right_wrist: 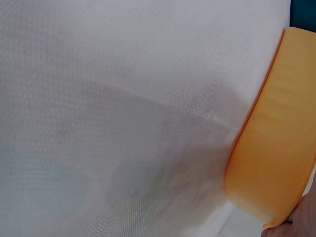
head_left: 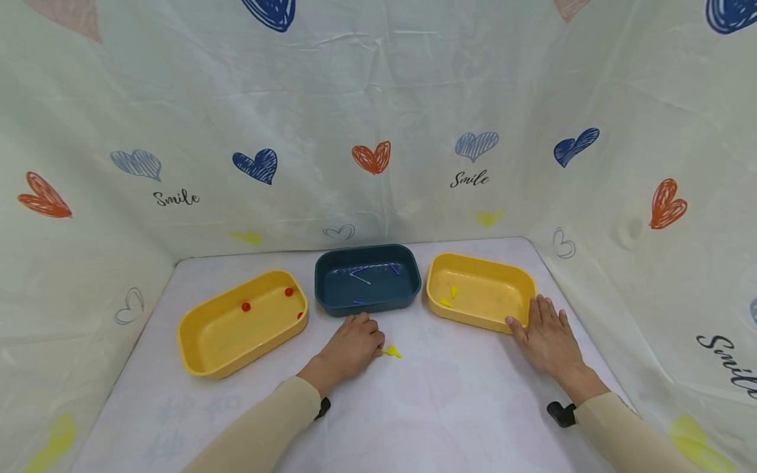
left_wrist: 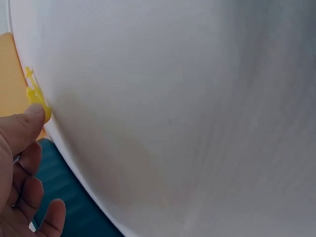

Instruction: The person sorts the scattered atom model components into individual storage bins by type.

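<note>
My left hand [head_left: 353, 346] pinches a small yellow plastic piece [head_left: 393, 351] between thumb and fingertips, just in front of the dark teal tray. In the left wrist view the yellow piece [left_wrist: 38, 98] sticks out past the thumb; its exact kind is unclear. My right hand [head_left: 550, 338] has its fingers straight and touches the right end of the right yellow tray [head_left: 473, 320]. Two similar yellow pieces [head_left: 453, 292] lie in that tray's left part. In the right wrist view only a bit of the right hand [right_wrist: 298, 219] shows, at the tray's corner.
The dark teal tray [head_left: 368, 309] at the middle back holds several thin blue and pale sticks [head_left: 359, 276]. A second yellow tray [head_left: 204, 322] on the left has red balls [head_left: 246, 307] in it. A hanging cloth with printed hearts encloses the white-covered table [head_left: 443, 407].
</note>
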Action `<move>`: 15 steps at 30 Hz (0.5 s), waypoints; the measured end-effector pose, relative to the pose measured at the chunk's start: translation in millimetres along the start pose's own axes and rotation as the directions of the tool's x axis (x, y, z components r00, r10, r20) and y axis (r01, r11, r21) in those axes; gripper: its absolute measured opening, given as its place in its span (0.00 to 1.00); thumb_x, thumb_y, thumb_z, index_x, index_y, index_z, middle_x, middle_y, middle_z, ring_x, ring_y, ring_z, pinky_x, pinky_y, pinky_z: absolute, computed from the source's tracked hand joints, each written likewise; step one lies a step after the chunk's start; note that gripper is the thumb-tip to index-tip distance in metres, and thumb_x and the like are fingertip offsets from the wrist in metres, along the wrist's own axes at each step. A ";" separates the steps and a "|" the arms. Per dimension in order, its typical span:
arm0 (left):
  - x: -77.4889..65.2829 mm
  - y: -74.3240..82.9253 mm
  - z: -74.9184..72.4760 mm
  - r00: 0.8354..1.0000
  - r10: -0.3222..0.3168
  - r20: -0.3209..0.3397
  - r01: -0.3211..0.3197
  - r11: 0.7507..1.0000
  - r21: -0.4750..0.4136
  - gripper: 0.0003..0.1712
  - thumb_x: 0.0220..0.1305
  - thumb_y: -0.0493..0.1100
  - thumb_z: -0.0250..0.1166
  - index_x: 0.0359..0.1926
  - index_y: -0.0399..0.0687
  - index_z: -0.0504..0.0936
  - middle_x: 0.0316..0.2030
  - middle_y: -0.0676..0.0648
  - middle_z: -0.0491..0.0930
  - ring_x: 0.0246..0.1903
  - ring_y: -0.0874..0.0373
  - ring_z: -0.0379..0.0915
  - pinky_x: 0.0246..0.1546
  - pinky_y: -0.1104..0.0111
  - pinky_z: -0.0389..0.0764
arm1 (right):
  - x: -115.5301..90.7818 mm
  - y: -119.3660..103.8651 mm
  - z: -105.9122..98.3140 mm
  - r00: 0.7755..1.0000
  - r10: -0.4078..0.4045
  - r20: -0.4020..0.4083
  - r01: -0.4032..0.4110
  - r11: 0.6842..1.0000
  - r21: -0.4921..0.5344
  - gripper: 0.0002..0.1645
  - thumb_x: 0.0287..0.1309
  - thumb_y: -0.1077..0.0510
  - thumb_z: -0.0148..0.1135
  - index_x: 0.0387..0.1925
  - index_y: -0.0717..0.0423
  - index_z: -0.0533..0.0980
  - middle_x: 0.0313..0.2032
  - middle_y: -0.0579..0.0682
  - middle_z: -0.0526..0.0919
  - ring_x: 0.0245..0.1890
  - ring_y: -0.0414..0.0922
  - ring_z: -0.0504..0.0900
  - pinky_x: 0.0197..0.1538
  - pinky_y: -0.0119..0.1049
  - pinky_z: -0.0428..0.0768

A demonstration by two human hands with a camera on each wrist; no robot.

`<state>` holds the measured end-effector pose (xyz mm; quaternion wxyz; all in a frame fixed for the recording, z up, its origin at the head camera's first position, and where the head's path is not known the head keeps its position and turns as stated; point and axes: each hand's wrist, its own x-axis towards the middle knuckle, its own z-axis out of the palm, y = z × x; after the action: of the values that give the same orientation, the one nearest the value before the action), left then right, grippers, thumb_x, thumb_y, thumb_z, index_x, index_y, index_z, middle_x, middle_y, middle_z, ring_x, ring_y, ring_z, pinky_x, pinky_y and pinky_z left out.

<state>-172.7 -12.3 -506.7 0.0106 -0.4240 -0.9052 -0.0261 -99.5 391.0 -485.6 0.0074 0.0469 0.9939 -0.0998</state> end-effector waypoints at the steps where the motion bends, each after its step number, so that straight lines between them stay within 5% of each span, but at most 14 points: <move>1: 0.2 -0.1 -0.1 1.000 0.004 -0.004 -0.004 1.000 0.004 0.08 0.61 0.54 0.68 0.36 0.59 0.82 0.37 0.56 0.76 0.42 0.58 0.63 0.47 0.63 0.71 | 0.1 0.3 0.2 1.000 -0.002 -0.002 0.002 1.000 0.001 0.56 0.70 0.30 0.31 0.72 0.77 0.40 0.72 0.76 0.44 0.73 0.71 0.44 0.72 0.67 0.39; 15: 10.5 3.8 -14.0 0.989 0.041 -0.144 -0.031 0.997 0.069 0.02 0.72 0.46 0.55 0.42 0.55 0.73 0.39 0.53 0.70 0.42 0.55 0.62 0.46 0.62 0.68 | 1.1 1.6 2.0 1.000 -0.005 -0.013 0.005 1.000 -0.002 0.56 0.71 0.30 0.30 0.72 0.77 0.41 0.72 0.76 0.45 0.73 0.71 0.44 0.72 0.66 0.39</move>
<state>-176.6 -2.5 -492.2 0.0912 -0.4368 -0.8945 -0.0268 -100.5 392.3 -487.9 0.0006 0.0452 0.9941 -0.0987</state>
